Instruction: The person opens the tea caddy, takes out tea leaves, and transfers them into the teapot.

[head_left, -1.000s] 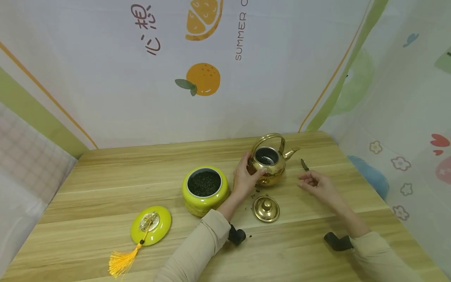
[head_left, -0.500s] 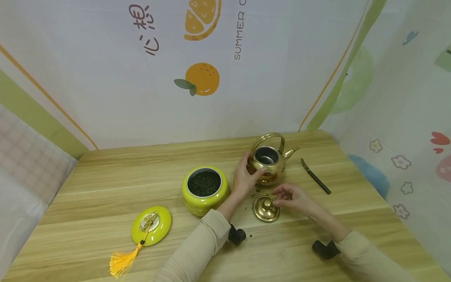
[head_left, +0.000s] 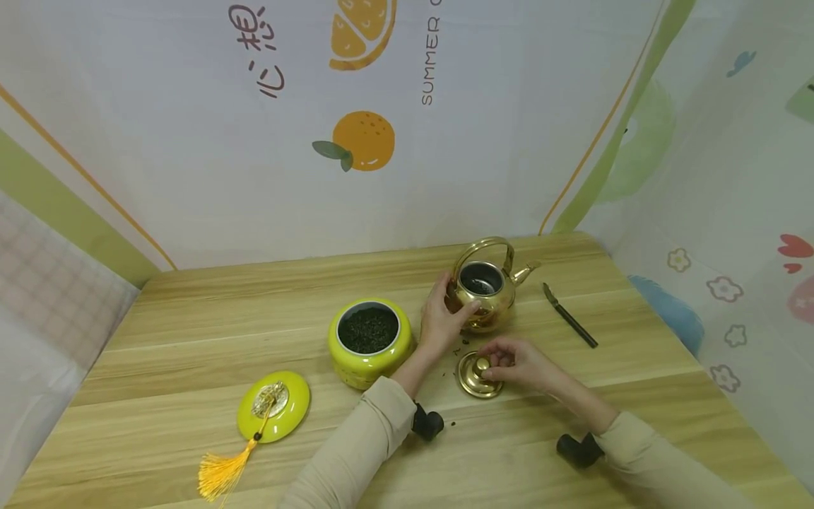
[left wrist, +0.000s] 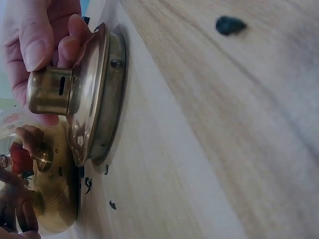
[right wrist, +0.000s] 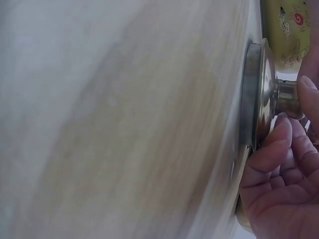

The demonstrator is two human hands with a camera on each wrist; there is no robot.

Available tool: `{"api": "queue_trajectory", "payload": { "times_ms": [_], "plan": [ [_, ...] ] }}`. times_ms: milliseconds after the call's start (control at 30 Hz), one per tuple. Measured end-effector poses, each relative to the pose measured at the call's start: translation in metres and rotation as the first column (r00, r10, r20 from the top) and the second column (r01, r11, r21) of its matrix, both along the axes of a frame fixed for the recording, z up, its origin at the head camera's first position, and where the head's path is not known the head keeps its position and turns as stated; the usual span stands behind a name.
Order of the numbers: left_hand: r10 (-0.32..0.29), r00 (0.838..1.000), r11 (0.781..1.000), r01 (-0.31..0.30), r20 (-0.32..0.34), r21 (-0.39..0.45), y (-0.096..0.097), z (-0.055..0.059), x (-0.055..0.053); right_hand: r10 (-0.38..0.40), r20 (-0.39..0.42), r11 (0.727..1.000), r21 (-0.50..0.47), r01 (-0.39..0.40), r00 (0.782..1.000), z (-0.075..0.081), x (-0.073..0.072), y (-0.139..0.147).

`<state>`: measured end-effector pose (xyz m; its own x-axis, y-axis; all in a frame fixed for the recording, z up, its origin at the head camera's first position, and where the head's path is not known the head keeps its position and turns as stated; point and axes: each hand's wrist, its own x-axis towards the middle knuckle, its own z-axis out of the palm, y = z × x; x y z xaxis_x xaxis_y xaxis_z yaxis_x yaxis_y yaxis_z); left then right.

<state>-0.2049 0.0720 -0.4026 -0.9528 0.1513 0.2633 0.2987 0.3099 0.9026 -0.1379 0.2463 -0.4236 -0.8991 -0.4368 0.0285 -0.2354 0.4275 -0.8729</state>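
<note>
Near the back right of the table stands a gold teapot [head_left: 500, 309], its mouth uncovered and some dark bits inside. My left hand [head_left: 440, 322] holds the pot's left side, thumb across the front. In front of the pot, the gold teapot lid [head_left: 468, 380] lies knob up on the table. My right hand [head_left: 531, 364] has its thumb and fingers at the knob, pinching it. In the left wrist view the lid [left wrist: 92, 94] rests on the wood, with the right thumb against its knob. The right wrist view shows the fingers curled beneath the knob [right wrist: 288, 99].
Left of the pot is a yellow-green jar [head_left: 356, 371] full of dark tea leaves [head_left: 367, 330]. Its lid [head_left: 289, 417] with a yellow tassel [head_left: 219, 475] lies front left. A slim dark-handled tool [head_left: 572, 323] lies at right. Loose leaf bits [head_left: 456, 350] dot the wood.
My right hand let go of the slim dark-handled tool at the right, moved left and down to the teapot lid, and took its knob. The left hand stayed on the teapot.
</note>
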Motion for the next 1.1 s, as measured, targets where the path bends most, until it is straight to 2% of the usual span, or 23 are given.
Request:
{"api": "queue_trajectory", "payload": {
  "times_ms": [400, 600, 833, 967, 1100],
  "plan": [
    [-0.006, 1.0, 1.0, 0.006, 0.012, 0.023, 0.0, 0.003, 0.0, -0.003, -0.045, 0.999, 0.04, 0.005, 0.999, 0.0, 0.0, -0.001],
    [-0.003, 1.0, 1.0, 0.002, 0.01, 0.006, 0.0, 0.001, 0.0, -0.056, -0.028, 0.997, 0.043, 0.058, 0.998, 0.005, 0.004, 0.0],
    [0.014, 1.0, 1.0, -0.014, 0.015, -0.003, 0.001, 0.001, 0.001, -0.169, 0.079, 0.985, 0.036, 0.167, 0.982, 0.021, 0.007, 0.012],
    [0.015, 1.0, 1.0, -0.015, 0.018, 0.005, 0.001, 0.0, 0.0, -0.196, 0.143, 0.98, -0.005, 0.199, 0.97, 0.035, 0.008, 0.021],
    [0.013, 1.0, 1.0, -0.013, 0.019, 0.005, 0.001, -0.001, 0.001, -0.234, 0.126, 0.968, -0.062, 0.243, 0.964, 0.047, 0.006, 0.028]
  ]
}}
